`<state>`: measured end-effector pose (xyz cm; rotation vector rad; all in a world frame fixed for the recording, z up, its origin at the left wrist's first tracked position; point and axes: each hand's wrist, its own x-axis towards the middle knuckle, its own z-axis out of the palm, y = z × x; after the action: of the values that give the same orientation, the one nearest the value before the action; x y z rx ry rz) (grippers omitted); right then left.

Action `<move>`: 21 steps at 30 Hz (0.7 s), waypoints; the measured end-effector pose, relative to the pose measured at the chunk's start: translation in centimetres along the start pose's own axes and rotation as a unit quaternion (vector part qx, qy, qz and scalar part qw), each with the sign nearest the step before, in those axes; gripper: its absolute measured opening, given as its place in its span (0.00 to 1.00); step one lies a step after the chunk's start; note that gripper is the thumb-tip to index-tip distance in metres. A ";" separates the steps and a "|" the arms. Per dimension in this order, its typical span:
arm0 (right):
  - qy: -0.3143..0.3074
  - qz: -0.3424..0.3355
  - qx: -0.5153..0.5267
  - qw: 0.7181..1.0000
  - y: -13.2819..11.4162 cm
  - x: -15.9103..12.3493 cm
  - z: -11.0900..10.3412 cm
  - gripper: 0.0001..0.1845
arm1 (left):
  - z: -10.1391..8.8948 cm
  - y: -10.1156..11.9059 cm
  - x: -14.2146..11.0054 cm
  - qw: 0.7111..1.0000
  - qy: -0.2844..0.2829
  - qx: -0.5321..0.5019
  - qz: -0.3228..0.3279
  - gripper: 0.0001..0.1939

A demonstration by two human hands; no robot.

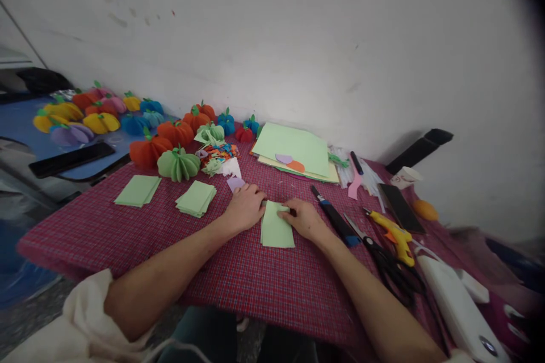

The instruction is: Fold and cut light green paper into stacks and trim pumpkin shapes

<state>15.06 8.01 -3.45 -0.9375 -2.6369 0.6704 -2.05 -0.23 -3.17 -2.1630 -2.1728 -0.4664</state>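
A small stack of light green paper sheets (277, 233) lies on the checked tablecloth in front of me. My left hand (244, 208) grips its upper left edge with curled fingers. At the upper right corner, my right hand (305, 219) holds the sheets, the thumb on top and the other fingers partly hidden behind. Two more piles of green paper rest to the left, a near pile (196, 198) and a farther pile (137, 190). Just beyond my left hand is a purple paper scrap (235, 183).
Several paper pumpkins (177, 164) stand at the back left, beside shredded paper (221, 153). Large coloured sheets (293, 144) lie at the back. To the right are a utility knife (336, 218), black-handled scissors (385, 258), a yellow glue gun (394, 232), a dark phone (400, 207) and a white device (457, 303).
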 end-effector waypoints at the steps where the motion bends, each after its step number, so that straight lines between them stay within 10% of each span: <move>1: 0.004 -0.010 -0.015 1.000 0.0 0.0 0.1 0.09 | 0.0 0.1 0.1 1.000 -0.003 -0.002 -0.002 0.13; 12: -0.002 0.018 -0.013 1.000 -0.2 0.1 0.0 0.09 | 0.7 1.0 0.7 1.000 0.005 -0.023 -0.013 0.10; 21: 0.053 0.072 0.301 0.949 1.0 -0.2 -2.2 0.12 | -1.0 0.9 0.4 0.975 0.089 -0.197 -0.045 0.13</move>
<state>16.54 9.31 -2.06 -0.9362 -2.0720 1.3184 -1.37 -0.13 -1.92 -2.0906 -2.2363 -1.1389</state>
